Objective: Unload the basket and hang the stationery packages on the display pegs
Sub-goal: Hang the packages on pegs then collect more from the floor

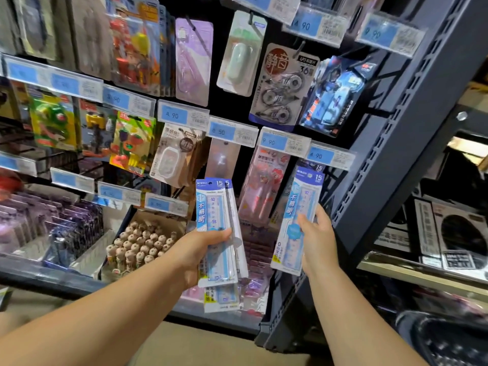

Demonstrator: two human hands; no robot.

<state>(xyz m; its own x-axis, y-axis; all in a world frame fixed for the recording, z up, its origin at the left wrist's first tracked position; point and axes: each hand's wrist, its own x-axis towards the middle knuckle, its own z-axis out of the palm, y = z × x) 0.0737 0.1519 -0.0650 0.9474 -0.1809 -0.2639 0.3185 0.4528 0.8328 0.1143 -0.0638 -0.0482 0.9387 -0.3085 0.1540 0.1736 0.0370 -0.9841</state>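
My left hand [196, 256] grips a small stack of blue-and-white 15 cm ruler packages [215, 207] held upright in front of the display. My right hand [315, 241] pinches a single ruler package [301, 204] of the same kind, its top raised just under the price tag marked 4.90 [330, 155] at the right end of the rack. Another ruler package top shows just behind that one, by the peg; the peg itself is hidden. A dark basket [446, 339] shows at the bottom right corner.
Pegs above carry correction tapes [282, 88], erasers and toy packages. A pink pen pack [261, 186] hangs between my hands. A cardboard box of small tan figure pens [142, 241] stands on the lower shelf. A dark slotted upright [390, 143] bounds the rack on the right.
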